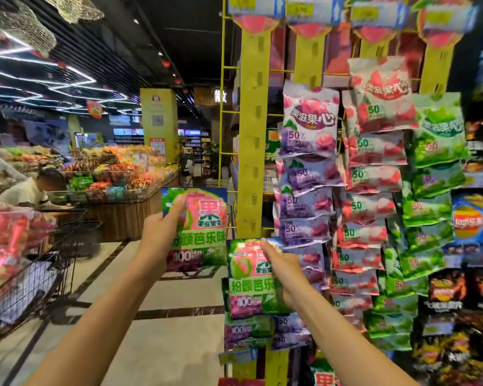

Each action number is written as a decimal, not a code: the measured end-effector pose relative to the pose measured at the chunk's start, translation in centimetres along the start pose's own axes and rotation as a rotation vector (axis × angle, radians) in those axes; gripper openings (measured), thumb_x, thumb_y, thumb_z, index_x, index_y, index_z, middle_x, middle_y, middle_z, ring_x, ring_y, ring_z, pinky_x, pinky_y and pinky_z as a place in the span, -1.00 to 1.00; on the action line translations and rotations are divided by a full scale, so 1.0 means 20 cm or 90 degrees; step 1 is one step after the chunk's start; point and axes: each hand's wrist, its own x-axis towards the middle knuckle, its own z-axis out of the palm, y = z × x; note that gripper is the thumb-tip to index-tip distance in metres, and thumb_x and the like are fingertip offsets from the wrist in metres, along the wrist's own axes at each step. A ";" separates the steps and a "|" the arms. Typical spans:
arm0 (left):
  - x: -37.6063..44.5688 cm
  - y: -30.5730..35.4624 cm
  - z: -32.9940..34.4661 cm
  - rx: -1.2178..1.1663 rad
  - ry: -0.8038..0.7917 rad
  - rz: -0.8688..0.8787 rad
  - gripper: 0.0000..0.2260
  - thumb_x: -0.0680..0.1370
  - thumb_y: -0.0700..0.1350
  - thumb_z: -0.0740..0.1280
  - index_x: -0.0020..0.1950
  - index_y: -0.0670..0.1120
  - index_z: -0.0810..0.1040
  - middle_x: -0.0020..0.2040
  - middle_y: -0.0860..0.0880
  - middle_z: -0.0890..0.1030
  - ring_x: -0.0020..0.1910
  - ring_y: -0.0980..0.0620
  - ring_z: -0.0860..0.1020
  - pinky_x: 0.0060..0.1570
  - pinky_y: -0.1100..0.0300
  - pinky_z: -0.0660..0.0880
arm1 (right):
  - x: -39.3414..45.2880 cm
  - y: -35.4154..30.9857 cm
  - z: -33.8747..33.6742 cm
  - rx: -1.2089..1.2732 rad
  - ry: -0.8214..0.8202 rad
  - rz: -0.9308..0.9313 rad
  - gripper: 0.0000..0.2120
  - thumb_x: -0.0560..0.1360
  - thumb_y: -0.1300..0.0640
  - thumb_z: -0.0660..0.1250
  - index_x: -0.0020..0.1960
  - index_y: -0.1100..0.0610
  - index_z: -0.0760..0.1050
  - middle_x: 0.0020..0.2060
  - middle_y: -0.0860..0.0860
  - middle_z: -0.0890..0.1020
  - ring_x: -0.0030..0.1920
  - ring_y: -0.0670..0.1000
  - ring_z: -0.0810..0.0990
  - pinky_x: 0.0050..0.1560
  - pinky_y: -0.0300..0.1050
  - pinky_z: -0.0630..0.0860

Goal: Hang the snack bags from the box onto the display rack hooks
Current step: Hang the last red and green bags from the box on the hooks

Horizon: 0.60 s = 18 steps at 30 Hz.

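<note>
My left hand (162,232) holds a pink and green snack bag (204,235) up in the air, left of the yellow hanging strip (253,151). My right hand (283,267) pinches the top of a second bag of the same kind (248,285) at the lower part of that strip. More bags of this kind (248,331) hang below it. The strip's upper hooks are bare. The box is not in view.
Further strips to the right carry purple (308,174), red (371,174) and green (432,174) bags, with crisp packets (467,221) at the far right. A wire shopping trolley (48,263) stands at left. A person (31,189) sits by produce stands behind it.
</note>
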 end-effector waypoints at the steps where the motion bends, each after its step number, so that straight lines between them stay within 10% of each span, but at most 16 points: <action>1: 0.02 -0.01 0.01 0.002 -0.005 -0.003 -0.63 0.53 0.13 0.29 -0.24 -0.16 0.60 -0.32 -0.12 0.67 -0.31 -0.08 0.65 -0.05 -0.05 0.56 | 0.03 0.01 0.02 -0.009 0.017 -0.002 -0.31 0.50 -0.11 0.31 0.33 0.45 0.29 0.33 0.30 0.37 0.32 0.27 0.35 0.34 0.14 0.28; 4: 0.05 -0.03 0.05 0.004 -0.009 -0.022 -0.63 0.52 0.14 0.30 -0.26 -0.15 0.57 -0.34 -0.10 0.66 -0.39 -0.03 0.64 -0.15 0.02 0.57 | 0.09 0.02 0.07 -0.061 0.090 0.004 -0.55 0.50 -0.11 0.31 0.00 0.32 0.47 -0.03 0.18 0.57 -0.03 0.16 0.55 -0.02 0.06 0.47; 7: 0.05 -0.04 0.09 0.000 -0.003 -0.045 -0.65 0.53 0.12 0.29 -0.27 -0.15 0.51 -0.53 0.00 0.60 -0.56 0.09 0.59 -0.35 0.15 0.49 | 0.15 0.05 0.10 -0.100 0.155 0.016 -0.61 0.50 -0.09 0.32 -0.28 0.18 0.31 -0.30 0.07 0.41 -0.39 -0.01 0.34 -0.45 -0.11 0.23; 13: 0.07 -0.07 0.11 -0.004 -0.017 -0.066 -0.64 0.52 0.14 0.30 -0.26 -0.14 0.55 -0.50 -0.01 0.62 -0.52 0.06 0.61 -0.23 0.10 0.54 | 0.17 0.19 0.10 -0.109 0.188 0.079 -0.63 0.51 -0.07 0.31 0.04 0.25 0.40 -0.06 0.13 0.45 -0.11 0.12 0.47 -0.18 -0.07 0.36; 18: 0.11 -0.07 0.09 0.008 -0.018 -0.066 -0.63 0.51 0.15 0.31 -0.13 -0.16 0.60 -0.42 -0.03 0.66 -0.44 0.02 0.65 -0.26 0.12 0.57 | 0.12 0.25 0.08 -0.087 0.141 0.068 -0.58 0.49 -0.16 0.29 -0.18 0.20 0.31 -0.34 0.02 0.32 -0.34 0.00 0.32 -0.42 -0.13 0.19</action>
